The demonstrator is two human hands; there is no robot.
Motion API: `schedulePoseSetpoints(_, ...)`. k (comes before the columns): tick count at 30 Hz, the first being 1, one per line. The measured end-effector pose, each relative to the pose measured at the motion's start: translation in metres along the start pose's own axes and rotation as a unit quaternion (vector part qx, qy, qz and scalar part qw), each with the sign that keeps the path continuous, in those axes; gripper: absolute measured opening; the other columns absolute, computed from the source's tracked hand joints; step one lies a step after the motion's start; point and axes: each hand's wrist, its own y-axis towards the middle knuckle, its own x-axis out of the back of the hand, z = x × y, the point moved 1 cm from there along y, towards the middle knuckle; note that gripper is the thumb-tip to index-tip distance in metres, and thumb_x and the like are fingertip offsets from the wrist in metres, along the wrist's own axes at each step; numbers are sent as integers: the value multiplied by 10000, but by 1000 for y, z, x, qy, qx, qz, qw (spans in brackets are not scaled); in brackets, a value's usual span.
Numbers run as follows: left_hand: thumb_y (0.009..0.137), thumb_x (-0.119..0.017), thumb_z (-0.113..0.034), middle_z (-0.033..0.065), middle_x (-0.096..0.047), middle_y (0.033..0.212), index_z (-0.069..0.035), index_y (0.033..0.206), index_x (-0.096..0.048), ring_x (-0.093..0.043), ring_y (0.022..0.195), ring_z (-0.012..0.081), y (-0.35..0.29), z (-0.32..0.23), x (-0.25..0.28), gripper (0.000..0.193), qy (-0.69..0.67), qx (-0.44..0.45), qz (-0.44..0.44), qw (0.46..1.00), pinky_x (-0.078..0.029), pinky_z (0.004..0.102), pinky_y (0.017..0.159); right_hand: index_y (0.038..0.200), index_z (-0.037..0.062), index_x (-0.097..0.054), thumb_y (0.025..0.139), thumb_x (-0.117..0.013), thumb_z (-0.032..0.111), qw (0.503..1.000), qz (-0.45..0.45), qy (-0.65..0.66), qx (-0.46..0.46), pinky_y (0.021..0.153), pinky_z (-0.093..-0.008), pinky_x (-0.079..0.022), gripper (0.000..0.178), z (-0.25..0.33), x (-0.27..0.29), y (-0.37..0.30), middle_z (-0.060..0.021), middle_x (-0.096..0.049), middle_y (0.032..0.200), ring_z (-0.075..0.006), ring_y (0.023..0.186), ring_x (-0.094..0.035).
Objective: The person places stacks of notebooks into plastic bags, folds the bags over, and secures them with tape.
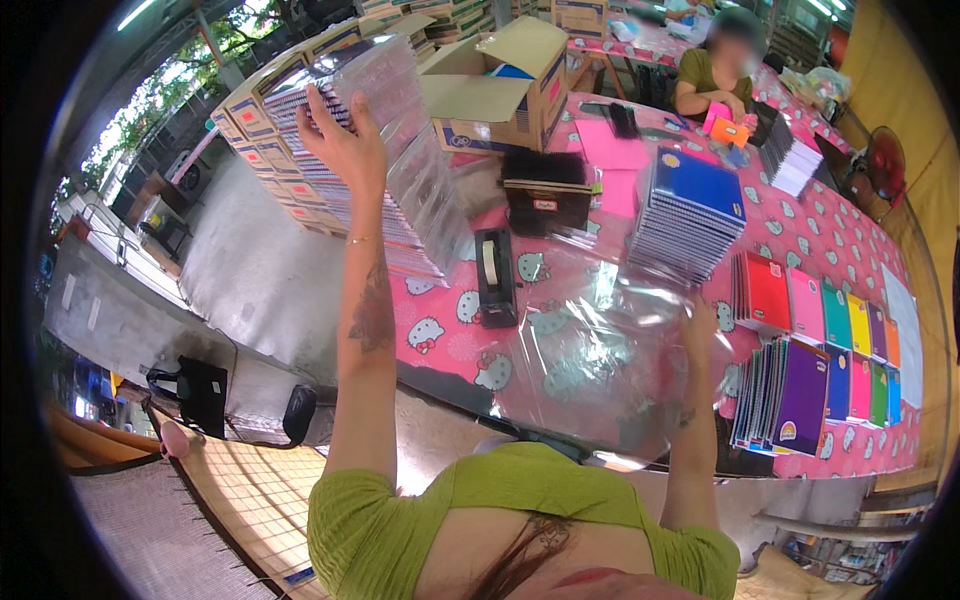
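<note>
My left hand [345, 140] reaches up to the far left, fingers spread, against the upper part of a tall stack of spiral notebooks in clear plastic wrap [395, 160]. My right hand [697, 325] is closed at the right edge of a clear plastic bag [590, 350], which lies wrinkled and shiny over the table's near side. Its fingers are small and partly blurred. Just beyond that hand stands a pile of blue-covered spiral notebooks [690, 215]. A black tape dispenser [495, 278] sits between my two arms.
The table has a pink patterned cloth [425, 335]. At right lie notebooks in several colours [800, 395]. Farther back are an open cardboard box [490, 110], a dark box [545, 205] and pink sheets [610, 150]. Another person [715, 85] works across the table; a fan [880, 170] stands at right.
</note>
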Motion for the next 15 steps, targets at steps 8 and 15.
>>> schedulePoseSetpoints(8, 913, -690, -302, 373, -362, 1405, 0, 1438, -407, -409, 1274, 487, -10, 0, 6, 669, 20, -65, 4, 998, -358, 500, 1043, 1291, 136, -569, 773, -741, 211, 988, -113, 60, 89, 1060, -542, -324, 550, 113, 0, 4, -236, -465, 1359, -414, 1284, -413)
schedulePoseSetpoints(15, 789, -715, -131, 178, -591, 1211, -58, 1204, -605, -538, 1159, 394, -224, -88, 83, 436, -298, -120, 483, 815, -367, 509, 1051, 1446, 114, -428, 818, -678, 482, 966, 97, -62, -230, 1133, -630, -170, 769, 79, 13, -131, -253, -319, 1508, -444, 1439, -220)
